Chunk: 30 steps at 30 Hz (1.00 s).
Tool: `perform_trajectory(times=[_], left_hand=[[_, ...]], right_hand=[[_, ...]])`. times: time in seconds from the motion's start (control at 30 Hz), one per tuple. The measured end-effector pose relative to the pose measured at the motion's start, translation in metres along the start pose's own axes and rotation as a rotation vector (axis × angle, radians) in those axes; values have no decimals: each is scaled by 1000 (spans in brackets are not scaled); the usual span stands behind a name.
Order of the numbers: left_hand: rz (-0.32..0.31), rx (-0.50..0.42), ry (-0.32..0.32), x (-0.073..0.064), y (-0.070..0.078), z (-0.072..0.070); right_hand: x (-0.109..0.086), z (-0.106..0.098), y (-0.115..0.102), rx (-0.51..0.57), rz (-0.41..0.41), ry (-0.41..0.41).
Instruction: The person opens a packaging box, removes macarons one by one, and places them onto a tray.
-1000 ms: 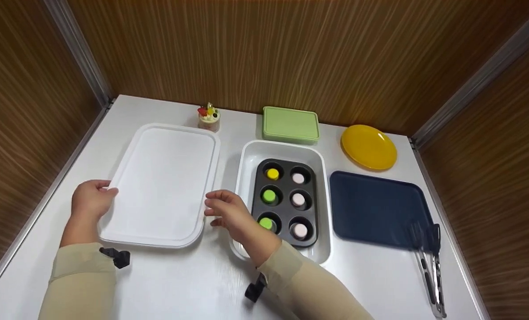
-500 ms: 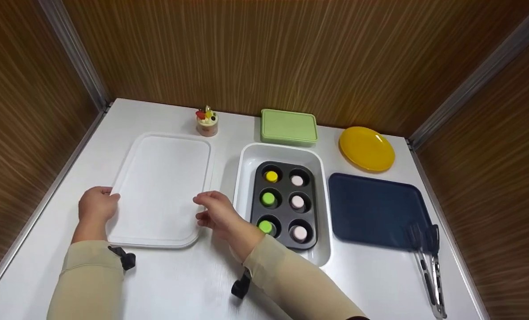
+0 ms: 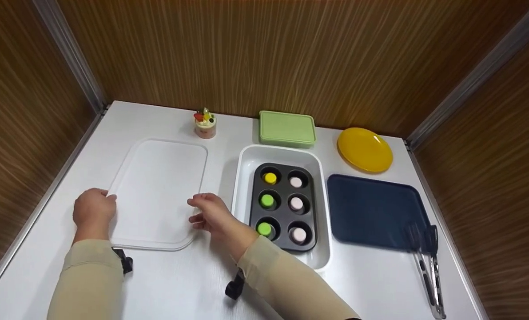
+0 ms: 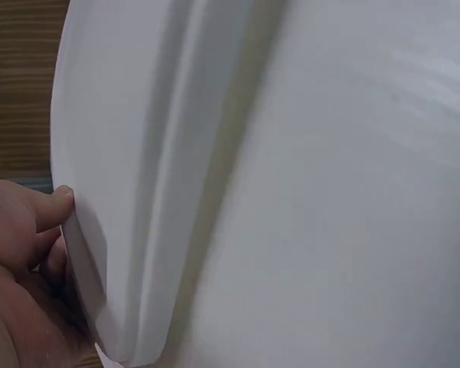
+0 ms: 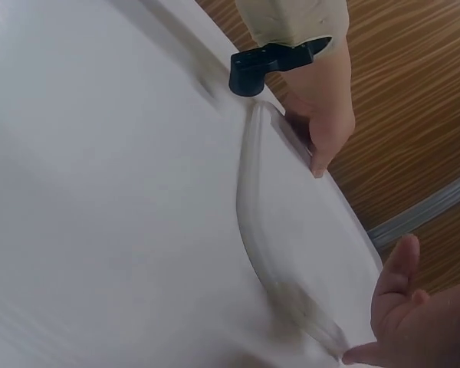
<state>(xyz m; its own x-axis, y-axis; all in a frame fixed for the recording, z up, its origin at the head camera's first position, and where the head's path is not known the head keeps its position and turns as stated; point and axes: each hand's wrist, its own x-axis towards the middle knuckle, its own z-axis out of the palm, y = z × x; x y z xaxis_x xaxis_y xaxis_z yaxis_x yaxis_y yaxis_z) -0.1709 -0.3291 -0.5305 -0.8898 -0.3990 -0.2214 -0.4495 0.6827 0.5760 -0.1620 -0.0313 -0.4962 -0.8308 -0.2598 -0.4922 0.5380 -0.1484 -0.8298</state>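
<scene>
A white rectangular lid (image 3: 157, 191) with a raised rim lies flat, close over the left part of the table. My left hand (image 3: 94, 209) grips its left edge, thumb on top and fingers curled beneath; the left wrist view shows this pinch on the lid (image 4: 115, 153) near a corner. At the opposite long edge is my right hand (image 3: 213, 215), its fingers relaxed and spread, fingertips right at the rim. In the right wrist view, the thumb and fingers of the right hand (image 5: 422, 318) stand apart beside the edge.
Right of the lid, a white bin (image 3: 322, 195) holds a dark muffin tin (image 3: 283, 213) with small yellow, green and pale pink round pieces. Behind stand a dessert cup (image 3: 205, 126) and a green box (image 3: 286, 128). Rightward lie a yellow plate (image 3: 365, 150), navy tray (image 3: 375, 209) and tongs (image 3: 433, 271).
The white lid has come down nearer the table and slightly toward me. Both hands moved with it; the right hand shifted a little left along its edge.
</scene>
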Motion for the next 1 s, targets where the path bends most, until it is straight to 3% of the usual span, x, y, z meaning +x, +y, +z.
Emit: perform_trajectory(times=[0.1, 0.2, 0.3, 0.37, 0.5, 0.7, 0.83, 1.0], left_hand=[[33, 114, -4, 1, 5, -2], [22, 209, -32, 1, 10, -5], [0, 255, -46, -2, 15, -5], [6, 242, -19, -6, 21, -4], [123, 150, 79, -22, 41, 1], [343, -63, 127, -67, 92, 21], [396, -261, 72, -99, 122, 47], [410, -485, -102, -128, 136, 81]], right_hand=[[0, -2, -3, -24, 9, 0], [-3, -4, -7, -60, -10, -20], [-16, -12, -14, -108, -122, -31], [-30, -24, -21, -141, -240, -27], [-59, -58, -42, -146, -468, 3], [-99, -134, -68, -73, -648, 108], [-124, -195, -76, 16, -718, 262], [-154, -250, -77, 131, -776, 416]])
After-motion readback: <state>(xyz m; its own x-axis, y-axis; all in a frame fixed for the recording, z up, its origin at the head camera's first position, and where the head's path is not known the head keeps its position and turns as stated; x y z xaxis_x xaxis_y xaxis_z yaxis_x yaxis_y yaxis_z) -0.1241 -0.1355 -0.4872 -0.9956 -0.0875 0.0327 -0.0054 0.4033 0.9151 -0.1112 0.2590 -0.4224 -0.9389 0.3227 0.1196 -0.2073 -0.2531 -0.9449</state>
